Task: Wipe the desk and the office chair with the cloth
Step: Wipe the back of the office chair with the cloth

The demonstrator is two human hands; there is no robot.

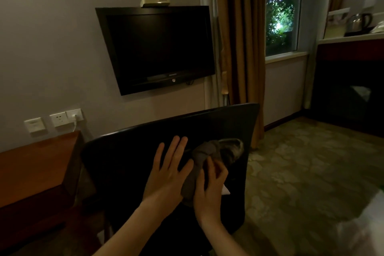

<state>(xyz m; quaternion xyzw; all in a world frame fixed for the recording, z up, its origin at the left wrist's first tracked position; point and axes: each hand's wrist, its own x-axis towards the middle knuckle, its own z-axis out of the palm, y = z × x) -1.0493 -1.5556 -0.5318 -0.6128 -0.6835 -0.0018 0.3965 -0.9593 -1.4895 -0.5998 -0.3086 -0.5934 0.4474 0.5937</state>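
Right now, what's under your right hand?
The bunched grey cloth, gripped by the right hand against the black chair back. A white corner shows beside it; the chair surface beneath is covered.

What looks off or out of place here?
A pale arced smear on the chair back beside the cloth, probably a wipe streak. A small white box sits perched on the TV's top edge. Nothing visibly spilled or broken.

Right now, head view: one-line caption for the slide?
Right grip holds the grey cloth on the black chair back, left grip flat beside it, wooden desk at left.
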